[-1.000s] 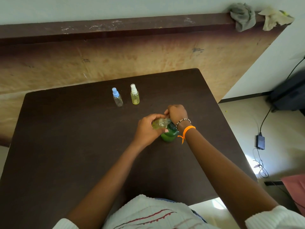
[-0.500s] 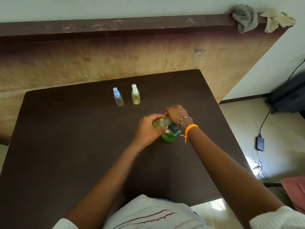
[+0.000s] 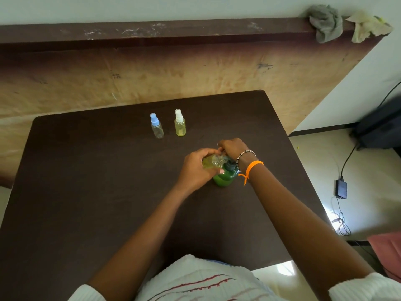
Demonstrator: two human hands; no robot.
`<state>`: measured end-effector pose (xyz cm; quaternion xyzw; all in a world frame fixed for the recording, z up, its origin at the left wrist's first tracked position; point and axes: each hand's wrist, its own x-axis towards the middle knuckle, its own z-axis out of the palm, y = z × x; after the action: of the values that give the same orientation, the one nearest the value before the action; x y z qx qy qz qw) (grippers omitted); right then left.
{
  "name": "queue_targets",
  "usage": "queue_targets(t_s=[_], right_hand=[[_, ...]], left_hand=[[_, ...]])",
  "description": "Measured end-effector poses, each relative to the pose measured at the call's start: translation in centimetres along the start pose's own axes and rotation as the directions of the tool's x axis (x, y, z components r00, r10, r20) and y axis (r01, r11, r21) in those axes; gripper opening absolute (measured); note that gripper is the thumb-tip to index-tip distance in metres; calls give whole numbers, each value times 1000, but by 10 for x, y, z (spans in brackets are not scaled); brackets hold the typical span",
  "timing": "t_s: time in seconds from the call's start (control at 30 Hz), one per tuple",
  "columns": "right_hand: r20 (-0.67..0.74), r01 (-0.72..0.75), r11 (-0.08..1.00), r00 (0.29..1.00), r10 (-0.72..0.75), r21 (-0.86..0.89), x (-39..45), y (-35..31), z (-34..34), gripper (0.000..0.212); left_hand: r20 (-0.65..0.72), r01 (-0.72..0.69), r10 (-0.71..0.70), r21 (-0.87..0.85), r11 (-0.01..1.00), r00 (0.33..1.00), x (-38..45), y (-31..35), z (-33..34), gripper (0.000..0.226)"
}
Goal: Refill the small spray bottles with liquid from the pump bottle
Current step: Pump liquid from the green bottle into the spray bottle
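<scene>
- Nearest to us we see the person's white knitted top with thin red stripes [image 3: 195,281] at the near edge of the dark brown square table [image 3: 86,203].
- The two bare forearms reach forward over the table and meet a little right of its middle.
- The left hand [image 3: 196,168] is curled around a small clear uncapped spray bottle with yellowish liquid [image 3: 213,162]. The bottle lies tilted almost flat, with its threaded open neck pointing right.
- Under this neck stands the round green plastic pump bottle with a dark collar [image 3: 224,178], upright on the table.
- The right hand [image 3: 233,147] is above the pump bottle with its fingers bent downward. It seems to press on the pump head, but the head is hidden, so we cannot tell the grip exactly.
- On the right wrist we see an orange string band [image 3: 252,167] and a black and white bead bracelet [image 3: 246,153].
- Farther back two small spray bottles stand upright, near each other but apart: a clear bottle with a blue cap [image 3: 156,126] on the left and a yellowish bottle with a white cap [image 3: 179,123] on the right.
- Behind the table is a worn wooden panel, and on its dark top ledge [image 3: 152,32] lie a crumpled grey cloth [image 3: 325,23] and a pale yellowish cloth [image 3: 368,26].
</scene>
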<state>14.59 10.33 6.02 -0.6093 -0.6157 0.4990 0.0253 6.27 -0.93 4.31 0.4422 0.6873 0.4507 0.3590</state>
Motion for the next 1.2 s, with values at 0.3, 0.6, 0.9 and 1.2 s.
queue_targets(t_s=[0.3, 0.6, 0.9, 1.2], right_hand=[[-228, 72, 991, 973, -45, 114, -3, 14, 7, 34], [31, 1, 998, 1000, -3, 62, 2, 1, 1, 34], [-191, 56, 990, 981, -31, 126, -3, 11, 7, 30], [28, 0, 1000, 1000, -1, 13, 1, 2, 1, 35]], left_hand=[[19, 17, -17, 13, 1000, 1000, 0, -3, 2, 45], [10, 10, -9, -29, 1000, 1000, -1, 2, 0, 44], [13, 1, -1, -7, 1000, 1000, -1, -2, 2, 44], [18, -27, 28, -31, 999, 999, 1, -4, 1, 47]])
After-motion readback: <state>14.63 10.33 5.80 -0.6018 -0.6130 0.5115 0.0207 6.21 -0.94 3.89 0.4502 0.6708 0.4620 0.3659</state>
